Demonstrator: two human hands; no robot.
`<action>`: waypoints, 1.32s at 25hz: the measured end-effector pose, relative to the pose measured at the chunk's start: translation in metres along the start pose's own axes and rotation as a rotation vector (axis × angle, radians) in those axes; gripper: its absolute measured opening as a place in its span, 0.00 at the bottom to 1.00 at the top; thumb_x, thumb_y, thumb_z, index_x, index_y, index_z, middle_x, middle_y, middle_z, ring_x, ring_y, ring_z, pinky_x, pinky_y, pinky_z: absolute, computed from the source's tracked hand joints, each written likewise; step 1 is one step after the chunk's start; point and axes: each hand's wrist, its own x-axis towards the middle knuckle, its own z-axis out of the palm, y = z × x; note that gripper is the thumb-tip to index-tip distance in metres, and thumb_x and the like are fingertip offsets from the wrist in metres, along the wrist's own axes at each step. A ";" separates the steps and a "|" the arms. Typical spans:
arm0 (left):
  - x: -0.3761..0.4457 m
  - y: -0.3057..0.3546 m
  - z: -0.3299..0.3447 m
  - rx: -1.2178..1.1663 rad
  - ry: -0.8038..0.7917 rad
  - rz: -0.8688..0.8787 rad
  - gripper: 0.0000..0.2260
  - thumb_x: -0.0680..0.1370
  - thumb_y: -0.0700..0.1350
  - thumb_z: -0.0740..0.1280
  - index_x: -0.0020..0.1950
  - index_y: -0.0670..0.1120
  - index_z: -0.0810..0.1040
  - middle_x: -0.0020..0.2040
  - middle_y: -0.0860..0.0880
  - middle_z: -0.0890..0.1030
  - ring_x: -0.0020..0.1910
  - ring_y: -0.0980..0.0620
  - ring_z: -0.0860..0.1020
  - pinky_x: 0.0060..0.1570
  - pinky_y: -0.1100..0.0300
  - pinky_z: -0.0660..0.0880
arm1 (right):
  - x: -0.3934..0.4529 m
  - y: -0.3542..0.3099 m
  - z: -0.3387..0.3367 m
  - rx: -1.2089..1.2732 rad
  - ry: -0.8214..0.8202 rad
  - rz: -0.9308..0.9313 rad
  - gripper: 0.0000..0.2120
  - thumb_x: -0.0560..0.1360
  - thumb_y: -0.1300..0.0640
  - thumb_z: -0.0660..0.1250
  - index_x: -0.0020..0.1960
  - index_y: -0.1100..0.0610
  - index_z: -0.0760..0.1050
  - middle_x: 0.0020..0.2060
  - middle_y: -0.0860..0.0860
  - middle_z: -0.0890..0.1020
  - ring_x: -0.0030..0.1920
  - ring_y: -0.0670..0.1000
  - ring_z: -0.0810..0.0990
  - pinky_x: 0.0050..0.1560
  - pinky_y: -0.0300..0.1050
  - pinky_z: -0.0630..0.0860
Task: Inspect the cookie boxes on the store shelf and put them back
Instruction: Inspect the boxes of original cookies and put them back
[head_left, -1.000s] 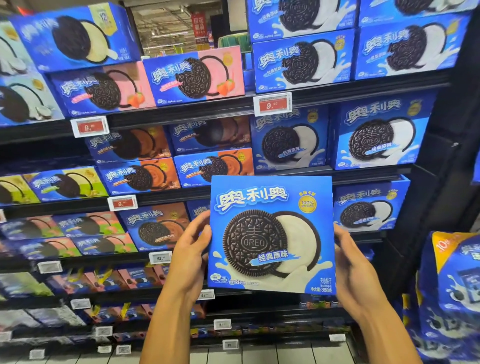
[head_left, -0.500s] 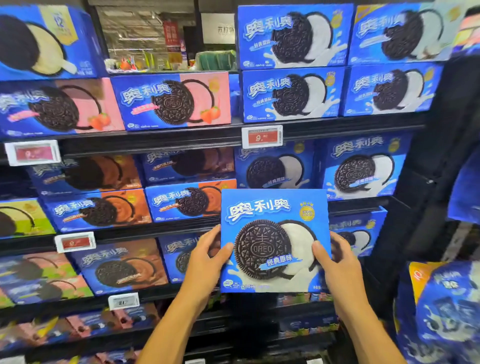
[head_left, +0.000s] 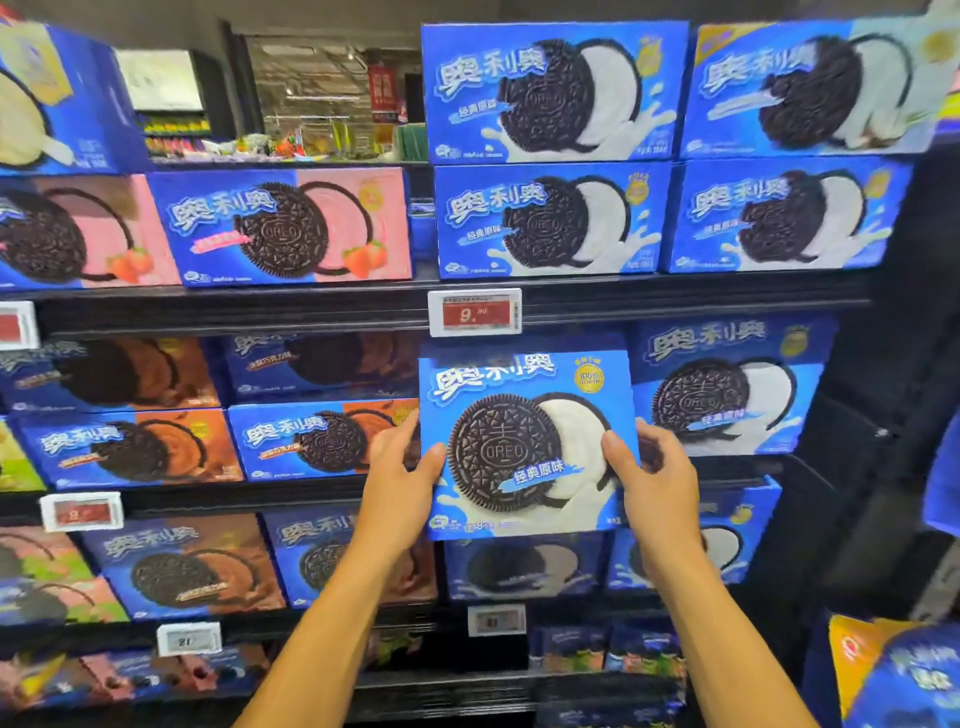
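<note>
Head view: a flat square blue cardboard cookie box (head_left: 524, 441), printed with a dark embossed cookie and a white cream half, is held upright with its front facing the camera, in front of the black metal store shelf (head_left: 311, 312). The left hand (head_left: 402, 478) has its grip on the box's left edge, thumb across the front near the printed cookie and fingers behind. The right hand (head_left: 652, 478) holds the right edge the same way, thumb on the front over the white cream. The box sits just under the red-and-white price tag (head_left: 474, 312), which is clipped to the shelf edge, and it covers part of the row below that tag. Just right of the box stands a matching blue-and-white box (head_left: 727, 384); just left of it lies an orange-and-blue chocolate cookie box (head_left: 317, 441), partly behind the left hand.
</note>
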 end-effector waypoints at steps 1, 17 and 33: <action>0.002 0.003 0.004 0.017 0.012 0.008 0.21 0.81 0.38 0.64 0.73 0.52 0.72 0.64 0.46 0.70 0.63 0.49 0.74 0.70 0.45 0.68 | 0.006 0.001 -0.001 0.000 0.000 -0.003 0.09 0.78 0.54 0.72 0.56 0.50 0.75 0.57 0.53 0.82 0.59 0.56 0.79 0.61 0.58 0.76; 0.024 0.038 0.024 0.529 0.276 0.205 0.09 0.78 0.42 0.69 0.59 0.47 0.78 0.47 0.52 0.73 0.45 0.47 0.74 0.42 0.54 0.66 | 0.036 0.003 0.013 -0.264 0.151 -0.227 0.15 0.79 0.52 0.69 0.59 0.61 0.80 0.48 0.48 0.72 0.46 0.52 0.75 0.40 0.39 0.61; 0.043 0.025 0.033 0.727 0.438 0.248 0.09 0.75 0.42 0.73 0.51 0.39 0.79 0.53 0.42 0.74 0.56 0.40 0.68 0.55 0.50 0.61 | 0.033 0.010 0.038 -0.295 0.231 -0.316 0.21 0.78 0.56 0.70 0.69 0.62 0.75 0.54 0.51 0.75 0.53 0.59 0.78 0.50 0.58 0.76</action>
